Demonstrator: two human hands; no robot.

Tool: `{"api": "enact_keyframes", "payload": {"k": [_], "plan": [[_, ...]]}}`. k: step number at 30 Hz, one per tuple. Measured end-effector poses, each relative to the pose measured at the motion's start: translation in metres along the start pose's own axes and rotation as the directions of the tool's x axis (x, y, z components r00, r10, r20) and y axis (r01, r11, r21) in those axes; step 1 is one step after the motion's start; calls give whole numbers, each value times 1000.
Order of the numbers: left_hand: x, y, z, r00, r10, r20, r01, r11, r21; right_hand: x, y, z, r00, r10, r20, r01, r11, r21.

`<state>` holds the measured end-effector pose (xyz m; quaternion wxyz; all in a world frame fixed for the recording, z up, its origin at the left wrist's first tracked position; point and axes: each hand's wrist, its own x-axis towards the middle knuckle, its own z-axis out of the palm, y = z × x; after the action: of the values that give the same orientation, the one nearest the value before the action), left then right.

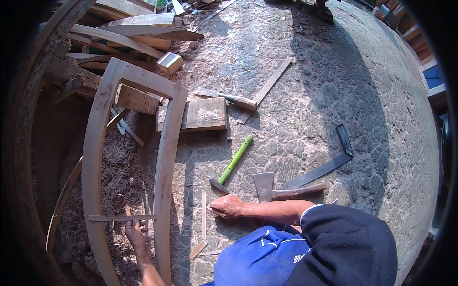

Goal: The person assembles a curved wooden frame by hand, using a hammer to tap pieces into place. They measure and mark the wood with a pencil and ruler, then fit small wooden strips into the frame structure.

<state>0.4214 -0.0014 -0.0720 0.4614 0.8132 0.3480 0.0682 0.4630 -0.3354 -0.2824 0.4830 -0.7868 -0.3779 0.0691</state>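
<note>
A curved wooden frame [168,138] lies at my left, its long sides running away from me. Across its two sides rests a thin wooden strip [107,218]. From below, my left hand [135,232] pinches this strip inside the frame's opening; a small slender brown piece pokes up beside the fingers. My right hand [227,206] is closed, low over the ground, right beside the head of a hammer [235,162] with a bright green handle. Whatever its curled fingers hold, if anything, is hidden. Another narrow wooden strip [203,214] lies left of that hand.
A hatchet [293,192] and a metal square [322,170] lie to the right. Farther off are a wooden block [202,114], a chisel [234,99] and a flat wooden slat [267,88]. Stacked timber [138,31] fills the far left. Shavings [121,176] cover the ground under the frame.
</note>
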Motion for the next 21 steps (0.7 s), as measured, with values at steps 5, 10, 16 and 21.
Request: {"api": "enact_keyframes", "payload": {"k": [5, 10, 16, 21], "plan": [[-4, 4, 1, 1000, 15, 0, -15, 1000, 2, 0, 0, -1, 999, 21, 35, -21, 1000, 6], [-11, 9, -1, 999, 34, -3, -34, 999, -14, -1, 1, -4, 998, -7, 59, 6, 1000, 18], [-22, 12, -3, 991, 131, 42, -132, 991, 16, 0, -2, -7, 994, 30, 107, -29, 1000, -3], [-31, 1, -13, 985, 135, 103, -138, 990, 21, 0, -3, -8, 997, 6, 82, -7, 1000, 12]]}}
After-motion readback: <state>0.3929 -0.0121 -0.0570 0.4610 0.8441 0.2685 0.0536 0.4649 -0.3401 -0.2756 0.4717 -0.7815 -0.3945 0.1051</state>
